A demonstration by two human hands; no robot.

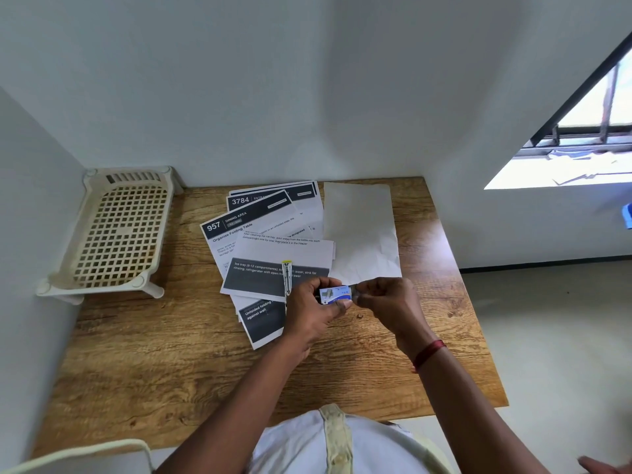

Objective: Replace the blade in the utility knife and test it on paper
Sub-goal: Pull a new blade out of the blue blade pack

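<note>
The left hand (313, 311) grips the blade pack (337, 293); the right hand (390, 302) pinches its 3 o'clock end. The utility knife (287, 278) lies on sheets (260, 278) at 10 o'clock.

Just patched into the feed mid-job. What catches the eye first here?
Both hands meet mid-table: the left hand grips a small blue pack, probably spare blades, while the right hand pinches its end. Just left of them the knife lies on fanned printed sheets, yellow end away from the person. A cream rack stands in the far left corner of the table.
</note>
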